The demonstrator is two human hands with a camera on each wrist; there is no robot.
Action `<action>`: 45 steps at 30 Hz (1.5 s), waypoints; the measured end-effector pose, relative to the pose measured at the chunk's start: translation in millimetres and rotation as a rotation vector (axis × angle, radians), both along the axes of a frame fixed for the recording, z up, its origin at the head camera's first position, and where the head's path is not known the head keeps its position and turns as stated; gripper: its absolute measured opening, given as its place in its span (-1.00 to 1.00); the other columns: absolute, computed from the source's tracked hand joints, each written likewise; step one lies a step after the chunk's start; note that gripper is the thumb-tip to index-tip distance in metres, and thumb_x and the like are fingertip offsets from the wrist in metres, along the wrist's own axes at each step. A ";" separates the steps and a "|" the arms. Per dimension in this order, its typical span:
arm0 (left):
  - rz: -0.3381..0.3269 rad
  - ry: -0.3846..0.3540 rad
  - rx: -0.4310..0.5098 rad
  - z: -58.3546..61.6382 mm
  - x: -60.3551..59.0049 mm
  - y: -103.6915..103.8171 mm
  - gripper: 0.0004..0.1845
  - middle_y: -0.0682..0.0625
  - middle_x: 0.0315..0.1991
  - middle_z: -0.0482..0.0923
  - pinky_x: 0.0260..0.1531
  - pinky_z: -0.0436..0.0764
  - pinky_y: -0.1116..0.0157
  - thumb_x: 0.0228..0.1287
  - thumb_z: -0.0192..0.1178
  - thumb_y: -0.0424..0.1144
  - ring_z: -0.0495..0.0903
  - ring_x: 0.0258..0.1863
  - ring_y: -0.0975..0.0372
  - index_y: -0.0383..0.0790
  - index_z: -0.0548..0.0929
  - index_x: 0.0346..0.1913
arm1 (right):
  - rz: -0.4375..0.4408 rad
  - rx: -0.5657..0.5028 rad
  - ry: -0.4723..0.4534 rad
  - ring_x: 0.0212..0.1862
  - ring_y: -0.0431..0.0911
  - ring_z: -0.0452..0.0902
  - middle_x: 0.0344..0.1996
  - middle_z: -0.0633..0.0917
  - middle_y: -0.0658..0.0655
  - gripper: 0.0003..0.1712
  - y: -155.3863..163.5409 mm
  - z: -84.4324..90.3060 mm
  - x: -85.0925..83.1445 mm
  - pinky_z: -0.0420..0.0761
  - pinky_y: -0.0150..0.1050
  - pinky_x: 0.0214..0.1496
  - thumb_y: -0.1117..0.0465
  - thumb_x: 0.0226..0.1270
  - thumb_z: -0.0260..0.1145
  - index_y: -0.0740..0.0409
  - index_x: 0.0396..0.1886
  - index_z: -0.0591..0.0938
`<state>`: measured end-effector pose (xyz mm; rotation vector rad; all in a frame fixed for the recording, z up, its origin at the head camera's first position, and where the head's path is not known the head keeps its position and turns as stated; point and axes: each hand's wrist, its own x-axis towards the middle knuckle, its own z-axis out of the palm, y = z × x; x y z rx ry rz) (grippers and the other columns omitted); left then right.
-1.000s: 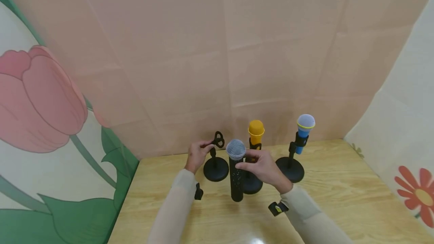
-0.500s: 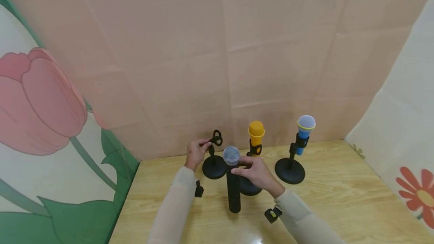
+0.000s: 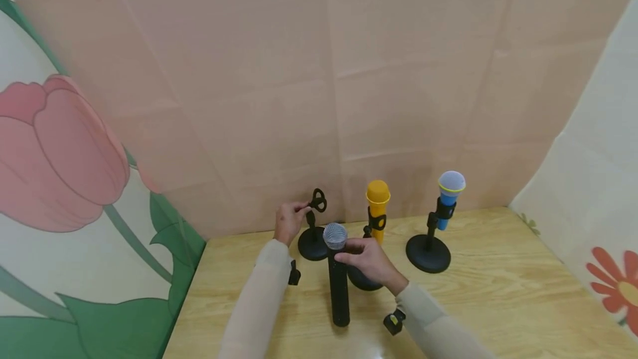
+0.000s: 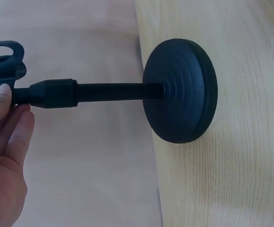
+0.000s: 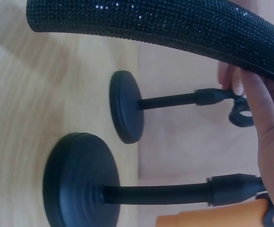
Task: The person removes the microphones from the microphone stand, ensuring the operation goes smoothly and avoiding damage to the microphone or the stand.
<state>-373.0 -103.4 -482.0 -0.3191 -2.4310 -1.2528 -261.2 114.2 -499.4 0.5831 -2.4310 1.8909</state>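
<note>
The head view shows the right hand (image 3: pixel 371 262) gripping the black microphone (image 3: pixel 339 287) near its silver top, and the microphone is now lower and a bit more to the left than a second ago, in front of the stands. The left hand (image 3: pixel 289 223) still pinches the left stand (image 3: pixel 312 245) just under its clip (image 4: pixel 5 66). The right hand hides some of the yellow microphone's stand (image 3: pixel 365 280), and the right wrist view cuts off the black microphone's top.
</note>
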 end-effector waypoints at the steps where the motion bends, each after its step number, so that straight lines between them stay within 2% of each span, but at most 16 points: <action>1: 0.002 -0.008 0.003 0.4 -1.0 0.4 -0.84 -0.18 -0.20 0.75 -0.16 0.69 0.08 0.22 0.40 -0.38 0.74 -0.16 0.00 -0.37 0.80 -0.16 | -0.001 -0.006 0.000 -0.25 -0.20 0.65 -0.23 0.78 0.14 -0.74 -0.5 -1.9 -0.9 0.64 -0.33 -0.16 0.21 0.24 0.50 0.29 -0.15 0.77; 5: 0.012 -0.022 0.006 1.4 -4.3 1.1 -0.85 -0.17 -0.20 0.76 -0.15 0.69 0.10 0.22 0.40 -0.38 0.74 -0.15 0.01 -0.36 0.80 -0.16 | 0.001 -0.004 0.004 -0.24 -0.17 0.65 -0.24 0.78 0.14 -0.74 -2.6 -6.8 -3.0 0.64 -0.33 -0.16 0.20 0.24 0.49 0.28 -0.16 0.77; 11: 0.028 -0.024 0.007 2.1 -6.9 0.4 -0.87 -0.17 -0.21 0.76 -0.17 0.69 0.12 0.21 0.41 -0.40 0.74 -0.16 0.02 -0.34 0.81 -0.19 | 0.001 0.010 -0.102 -0.30 -0.17 0.66 -0.25 0.78 0.12 -0.62 -6.2 -22.5 -7.6 0.67 -0.28 -0.25 0.08 0.25 0.50 0.29 -0.08 0.75; 18: 0.061 -0.098 -0.012 4.8 -7.1 -0.3 -0.85 -0.14 -0.16 0.75 -0.13 0.68 0.13 0.25 0.39 -0.34 0.73 -0.11 0.06 -0.28 0.82 -0.15 | 0.010 0.006 -0.120 -0.25 -0.18 0.68 -0.21 0.78 0.14 -0.61 -12.7 -30.3 -10.6 0.69 -0.28 -0.21 0.09 0.26 0.49 0.30 -0.06 0.75; 26: 0.068 -0.167 -0.043 10.1 -7.8 0.1 -0.84 -0.11 -0.13 0.75 -0.21 0.67 0.20 0.30 0.35 -0.30 0.71 -0.10 0.11 -0.24 0.81 -0.11 | 0.007 -0.013 -0.174 -0.23 -0.11 0.71 -0.19 0.78 0.16 -0.55 -18.9 -37.1 -15.8 0.71 -0.21 -0.20 0.04 0.25 0.49 0.30 -0.03 0.74; 32: 0.065 -0.182 -0.044 13.6 -8.3 0.8 -0.86 -0.12 -0.15 0.76 -0.22 0.66 0.20 0.30 0.35 -0.34 0.71 -0.13 0.11 -0.26 0.81 -0.13 | -0.037 0.009 -0.187 -0.25 -0.09 0.72 -0.17 0.77 0.17 -0.54 -23.2 -40.7 -19.8 0.71 -0.18 -0.20 0.03 0.26 0.49 0.30 -0.03 0.74; 40: 0.070 -0.185 -0.049 13.5 -10.3 1.1 -0.86 -0.12 -0.14 0.75 -0.15 0.67 0.18 0.31 0.34 -0.33 0.71 -0.09 0.10 -0.27 0.81 -0.13 | -0.086 -0.034 -0.292 -0.17 0.01 0.73 -0.16 0.76 0.24 -0.49 -30.0 -47.5 -22.4 0.73 -0.12 -0.18 0.09 0.25 0.50 0.42 0.00 0.69; 45: 0.072 -0.192 -0.048 14.4 -11.5 1.6 -0.86 -0.12 -0.13 0.75 -0.11 0.66 0.17 0.31 0.34 -0.34 0.71 -0.09 0.11 -0.27 0.81 -0.13 | -0.107 -0.041 -0.314 -0.17 -0.01 0.72 -0.20 0.76 0.21 -0.56 -32.7 -50.3 -21.6 0.72 -0.06 -0.15 0.13 0.25 0.50 0.42 -0.05 0.70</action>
